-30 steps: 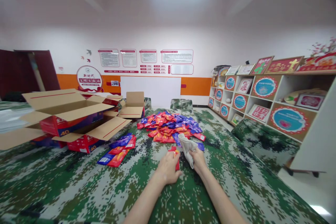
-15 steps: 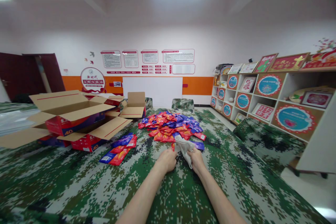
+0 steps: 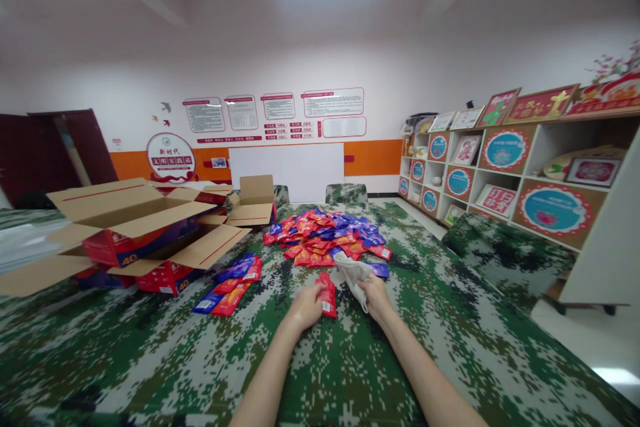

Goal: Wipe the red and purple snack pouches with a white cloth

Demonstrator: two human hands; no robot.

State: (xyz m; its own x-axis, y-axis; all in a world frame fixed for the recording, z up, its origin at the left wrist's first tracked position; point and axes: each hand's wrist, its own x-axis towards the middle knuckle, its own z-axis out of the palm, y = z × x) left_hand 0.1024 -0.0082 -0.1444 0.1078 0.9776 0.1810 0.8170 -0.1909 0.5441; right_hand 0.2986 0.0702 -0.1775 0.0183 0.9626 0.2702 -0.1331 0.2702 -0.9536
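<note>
Between the fingers of my left hand (image 3: 306, 307) is a red packet (image 3: 328, 296), held just over the camouflage tablecloth (image 3: 320, 373). My right hand (image 3: 374, 295) is closed on a folded whitish cloth (image 3: 354, 275). A purple packet (image 3: 379, 269) lies just beyond the right hand. Farther back is a heap of red and purple packets (image 3: 325, 237). To the left, a smaller group of red and purple packets (image 3: 231, 283) lies in overlapping rows.
Open cardboard boxes (image 3: 145, 240) stand on the table's left side, their flaps spread outward. Clear plastic (image 3: 25, 240) lies at the far left. Chairs with camouflage covers (image 3: 346, 193) are at the back, and another covered chair (image 3: 500, 267) is at the right, by white shelves (image 3: 590, 267).
My left hand has drawn back to the left, and the red packet in it now shows clearly. The right hand stays near the same spot with the cloth. The view has shifted slightly.
</note>
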